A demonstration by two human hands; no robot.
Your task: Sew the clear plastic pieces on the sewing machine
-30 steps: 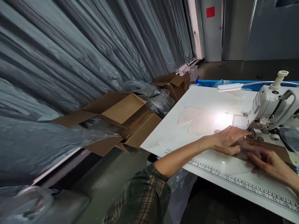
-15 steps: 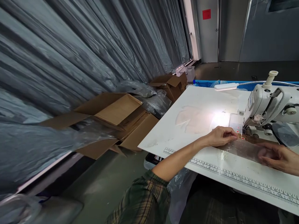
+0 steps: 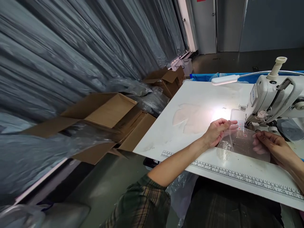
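Note:
A see-through plastic sheet point(image 3: 245, 144) with small red marks along its top edge is held up just in front of the sewing machine point(image 3: 263, 98). My left hand point(image 3: 218, 130) grips its upper left corner between thumb and fingers. At the sheet's right side, my right hand point(image 3: 273, 145) pinches its edge, with some fingertips showing through the plastic. The machine's needle area point(image 3: 247, 125) is right behind the sheet's top edge. Whether the sheet is a single layer or a pouch, I cannot tell.
The white table point(image 3: 152, 139) has a printed ruler point(image 3: 228, 174) along its front edge. A white lamp point(image 3: 225, 79) on a bendable neck lights the tabletop. Open cardboard boxes point(image 3: 111, 109) and clear plastic wrap point(image 3: 154, 99) lie left of the table, beside a grey curtain point(image 3: 83, 47).
The plastic sheet has been lifted and turned to face me more. My left hand has moved to its upper left corner, and my right hand has risen to its right edge. The view has shifted slightly.

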